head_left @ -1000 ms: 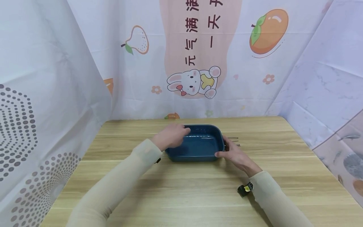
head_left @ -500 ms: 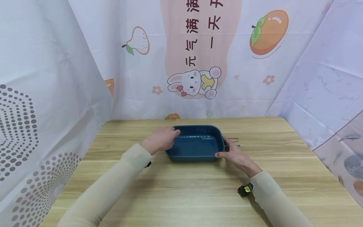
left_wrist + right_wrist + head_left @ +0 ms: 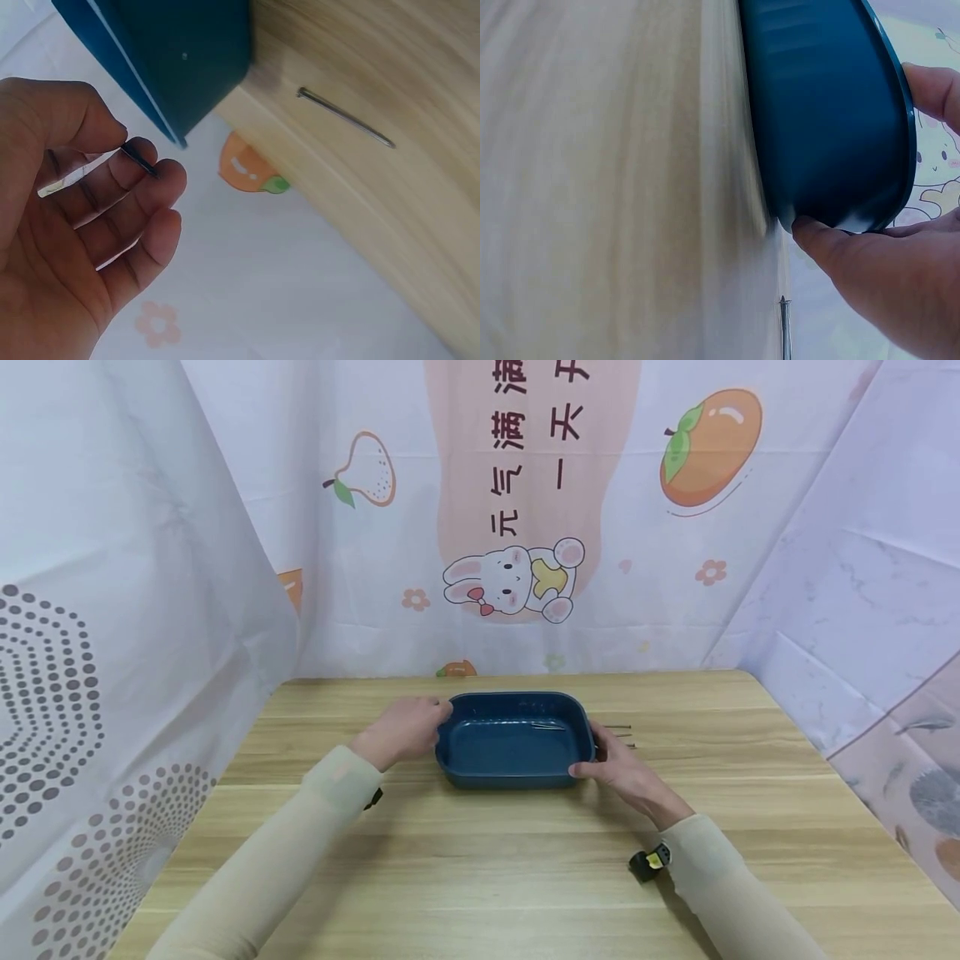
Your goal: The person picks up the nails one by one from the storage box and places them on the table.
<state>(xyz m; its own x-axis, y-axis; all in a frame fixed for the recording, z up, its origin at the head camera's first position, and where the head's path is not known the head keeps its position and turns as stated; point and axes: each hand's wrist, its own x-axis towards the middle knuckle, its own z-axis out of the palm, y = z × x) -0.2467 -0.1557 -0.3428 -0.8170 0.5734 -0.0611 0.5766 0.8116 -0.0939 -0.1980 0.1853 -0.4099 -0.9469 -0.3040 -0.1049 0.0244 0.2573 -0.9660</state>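
Note:
A dark blue tray (image 3: pixel 510 753) with a raised rim stands on the wooden table, a few thin nails (image 3: pixel 547 726) lying inside it. At its left end, my left hand (image 3: pixel 405 728) pinches a short dark nail (image 3: pixel 139 159) between thumb and fingers, near the rim. Another nail (image 3: pixel 345 118) lies on the table beside the tray in the left wrist view. My right hand (image 3: pixel 628 774) grips the tray's right end, thumb on the near corner; its fingers (image 3: pixel 817 240) touch the outer wall in the right wrist view.
Several nails (image 3: pixel 618 726) lie on the table right of the tray, partly behind my right hand. A printed curtain (image 3: pixel 360 635) hangs along the table's back edge. More cloth (image 3: pixel 150 610) stands at the left side.
My left hand has moved left, from over the tray's inside to its left end. The right hand keeps its hold, and the tray has stayed in place.

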